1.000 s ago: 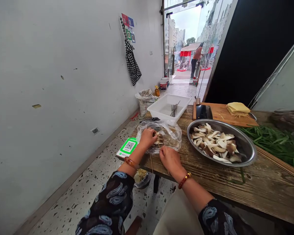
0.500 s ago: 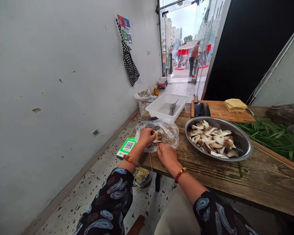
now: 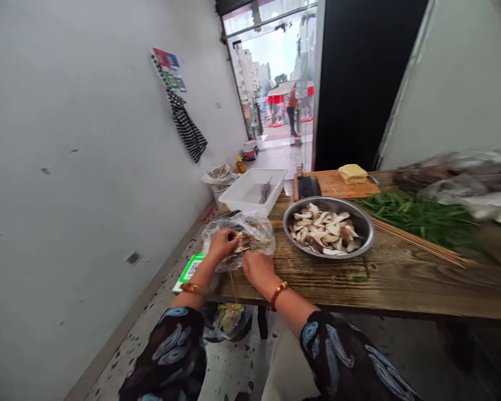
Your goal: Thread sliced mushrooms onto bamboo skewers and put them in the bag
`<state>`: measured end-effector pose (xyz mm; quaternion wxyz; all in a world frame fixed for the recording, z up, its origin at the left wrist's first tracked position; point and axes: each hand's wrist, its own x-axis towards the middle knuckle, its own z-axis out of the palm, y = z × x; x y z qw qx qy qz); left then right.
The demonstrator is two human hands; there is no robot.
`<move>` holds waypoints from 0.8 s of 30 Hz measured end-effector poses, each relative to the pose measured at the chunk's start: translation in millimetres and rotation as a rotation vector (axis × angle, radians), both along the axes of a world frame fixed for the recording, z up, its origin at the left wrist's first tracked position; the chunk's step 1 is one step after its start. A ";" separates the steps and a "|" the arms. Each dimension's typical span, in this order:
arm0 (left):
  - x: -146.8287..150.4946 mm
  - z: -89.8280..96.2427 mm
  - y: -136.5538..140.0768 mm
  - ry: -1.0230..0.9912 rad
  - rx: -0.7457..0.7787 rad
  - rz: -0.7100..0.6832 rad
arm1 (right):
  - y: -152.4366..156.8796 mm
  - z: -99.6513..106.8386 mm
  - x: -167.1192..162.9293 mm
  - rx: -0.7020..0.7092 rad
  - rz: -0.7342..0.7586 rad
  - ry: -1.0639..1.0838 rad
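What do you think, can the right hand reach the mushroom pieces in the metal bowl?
Probably yes: the uncovered metal bowl stands near the right hand, and nothing visible blocks the mushroom pieces. That hand seems busy at the plastic bag.

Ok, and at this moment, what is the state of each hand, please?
Left hand: closed, pinching at the mushroom slices.
Right hand: closed, apparently holding a thin skewer just below those slices.

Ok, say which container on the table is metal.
The wide bowl heaped with mushroom pieces, right of the right hand; the white tub and clear bag look plastic.
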<state>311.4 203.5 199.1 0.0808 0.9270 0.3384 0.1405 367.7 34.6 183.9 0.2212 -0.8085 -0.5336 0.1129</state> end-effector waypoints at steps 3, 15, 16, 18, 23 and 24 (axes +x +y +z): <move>5.1 6.2 2.7 -0.009 0.028 -0.027 | -5.7 5.9 0.8 0.051 0.004 0.011; 6.7 22.3 -30.7 -0.209 0.116 -0.041 | -133.7 27.5 39.4 0.386 0.136 0.056; 6.3 22.8 -43.1 -0.267 0.081 -0.046 | -152.7 25.3 48.9 0.430 0.130 0.063; 7.1 22.2 -74.5 -0.392 0.009 -0.081 | -190.6 17.0 73.1 0.632 -0.029 0.090; 22.8 15.8 -168.6 -0.604 -0.128 -0.190 | -267.7 -18.9 160.6 0.581 -0.609 -0.054; 28.3 14.9 -185.4 -0.634 -0.141 -0.223 | -276.3 -26.8 180.8 0.527 -0.644 -0.123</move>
